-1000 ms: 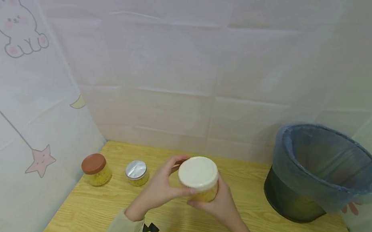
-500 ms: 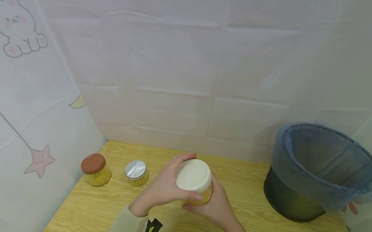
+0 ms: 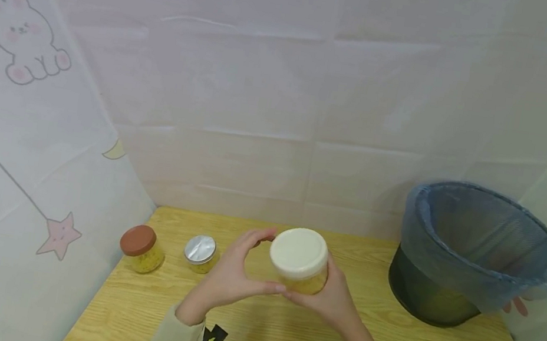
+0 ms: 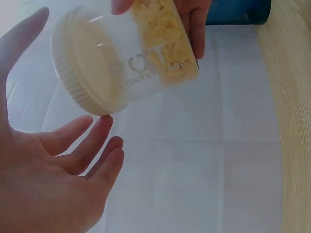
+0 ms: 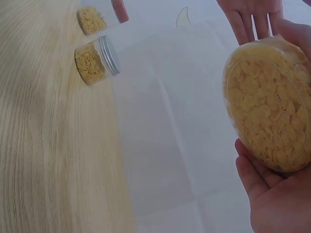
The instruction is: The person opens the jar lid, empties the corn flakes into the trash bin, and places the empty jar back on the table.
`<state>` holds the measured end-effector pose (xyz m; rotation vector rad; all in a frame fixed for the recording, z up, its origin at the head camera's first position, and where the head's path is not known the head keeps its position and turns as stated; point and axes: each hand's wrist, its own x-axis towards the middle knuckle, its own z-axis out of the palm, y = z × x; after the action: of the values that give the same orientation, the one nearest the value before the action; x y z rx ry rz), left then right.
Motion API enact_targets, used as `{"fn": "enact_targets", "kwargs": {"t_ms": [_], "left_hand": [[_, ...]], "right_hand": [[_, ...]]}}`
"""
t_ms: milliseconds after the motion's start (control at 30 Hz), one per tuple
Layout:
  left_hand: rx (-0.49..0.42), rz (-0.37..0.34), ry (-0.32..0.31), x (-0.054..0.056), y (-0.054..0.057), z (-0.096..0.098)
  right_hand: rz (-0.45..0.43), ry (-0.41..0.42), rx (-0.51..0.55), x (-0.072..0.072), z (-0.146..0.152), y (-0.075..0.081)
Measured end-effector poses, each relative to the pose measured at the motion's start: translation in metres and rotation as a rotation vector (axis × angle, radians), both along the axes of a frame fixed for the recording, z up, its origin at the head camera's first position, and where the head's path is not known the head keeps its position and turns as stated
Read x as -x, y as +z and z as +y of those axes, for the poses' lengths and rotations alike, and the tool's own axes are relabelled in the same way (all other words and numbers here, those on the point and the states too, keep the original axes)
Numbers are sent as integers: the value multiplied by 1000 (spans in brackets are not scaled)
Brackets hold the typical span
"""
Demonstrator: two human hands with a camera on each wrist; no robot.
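My right hand [image 3: 331, 293] grips a clear plastic jar [image 3: 308, 283] above the table, its cream screw lid [image 3: 299, 252] on top. In the left wrist view the jar [image 4: 167, 43] is partly filled with yellow flakes and has lettering on its side. The right wrist view looks at the jar's base [image 5: 269, 109], with flakes against it. My left hand [image 3: 230, 277] is spread beside the lid, thumb and fingers apart. In the left wrist view one fingertip of that hand [image 4: 53, 170] meets or nearly meets the lid's edge.
On the wooden table [image 3: 165, 308] at the left stand a jar with a brown lid [image 3: 143, 249] and a smaller jar with a silver lid [image 3: 202, 254], both holding yellow flakes. A dark mesh bin [image 3: 431, 291] with a blue liner stands at the right. Patterned sheets [image 3: 241, 100] hang behind.
Half a second ago the left hand was wrapped around the lid; now its fingers have loosened and drawn away leftward. The jar has shifted slightly right and up, in the right hand.
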<state>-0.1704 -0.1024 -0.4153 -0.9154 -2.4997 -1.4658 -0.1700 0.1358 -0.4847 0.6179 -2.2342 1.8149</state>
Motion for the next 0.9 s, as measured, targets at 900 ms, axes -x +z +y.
{"fn": "enact_targets", "kwargs": {"t_ms": [900], "left_hand": [[94, -31, -15, 7, 8, 10]], "right_hand": [[-16, 87, -68, -6, -14, -3]]}}
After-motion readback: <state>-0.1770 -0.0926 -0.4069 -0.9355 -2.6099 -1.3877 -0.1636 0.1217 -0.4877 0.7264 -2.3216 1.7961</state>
